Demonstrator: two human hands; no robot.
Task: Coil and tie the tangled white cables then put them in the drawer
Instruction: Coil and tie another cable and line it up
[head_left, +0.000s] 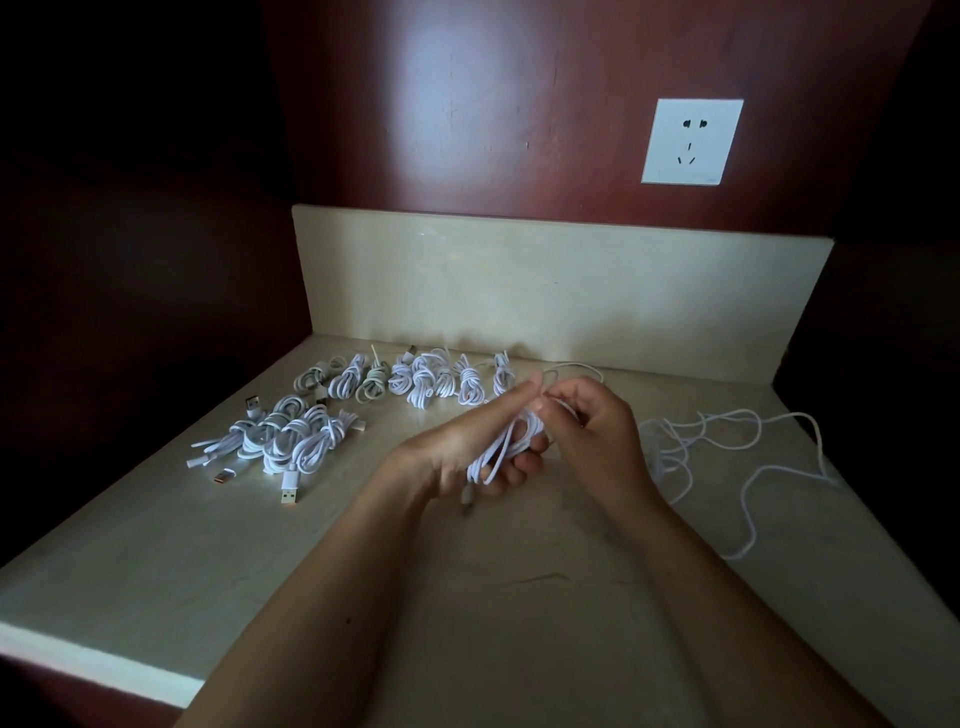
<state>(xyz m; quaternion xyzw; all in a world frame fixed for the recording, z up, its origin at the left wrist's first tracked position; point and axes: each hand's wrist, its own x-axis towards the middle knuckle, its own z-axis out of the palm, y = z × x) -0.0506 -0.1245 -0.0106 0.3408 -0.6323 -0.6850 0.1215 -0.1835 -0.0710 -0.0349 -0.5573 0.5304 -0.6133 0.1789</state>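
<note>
My left hand (467, 441) grips a half-wound white cable coil (501, 449) above the middle of the beige countertop (467, 597). Its plug end hangs below the fingers. My right hand (592, 431) pinches the loose strand of the same cable at the top of the coil, and a loop of that strand arcs behind the fingers. A heap of tangled white cables (727, 452) lies loose on the right of the counter. Several tied cable bundles (291, 441) lie at the left, and a further row of tied bundles (415, 376) runs along the back. No drawer is in view.
A beige backsplash (561, 291) closes the back of the counter, with a dark red wall and a white wall socket (691, 141) above it. The counter's front edge (104, 660) runs low at the left. Dark panels stand on both sides.
</note>
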